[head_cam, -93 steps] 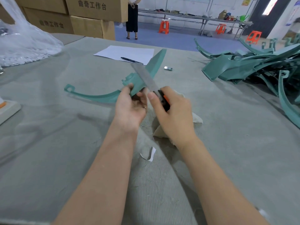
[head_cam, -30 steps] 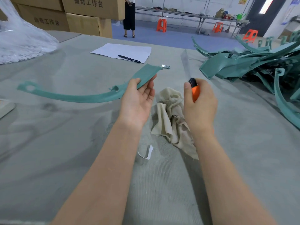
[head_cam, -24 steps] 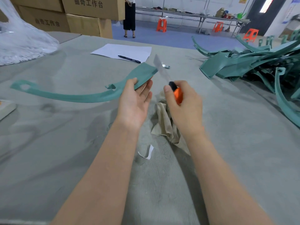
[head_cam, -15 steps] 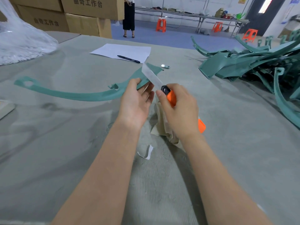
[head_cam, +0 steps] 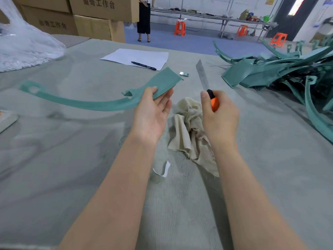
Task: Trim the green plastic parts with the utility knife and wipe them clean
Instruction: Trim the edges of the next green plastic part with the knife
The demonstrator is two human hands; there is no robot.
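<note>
My left hand (head_cam: 153,112) holds a long curved green plastic part (head_cam: 93,103) by its wide flat end, thumb on top and fingers underneath, lifted above the table. The part's thin arm sweeps left to an end with a hole. My right hand (head_cam: 219,118) grips the orange utility knife (head_cam: 210,95), its long blade pointing up and away, clear of the part's wide end. A crumpled beige cloth (head_cam: 191,127) lies on the table between and below my hands.
A pile of green plastic parts (head_cam: 281,69) fills the right side. A sheet of paper (head_cam: 137,57) with a black pen (head_cam: 144,65) lies ahead, and a small metal piece (head_cam: 184,74) near it. Clear plastic bag (head_cam: 23,46) far left, cardboard boxes (head_cam: 93,15) behind, white scrap (head_cam: 163,170) near me.
The knife has swung away to the right from the part's wide end, its blade now pointing up. My left hand keeps holding the part, which has shifted only slightly.
</note>
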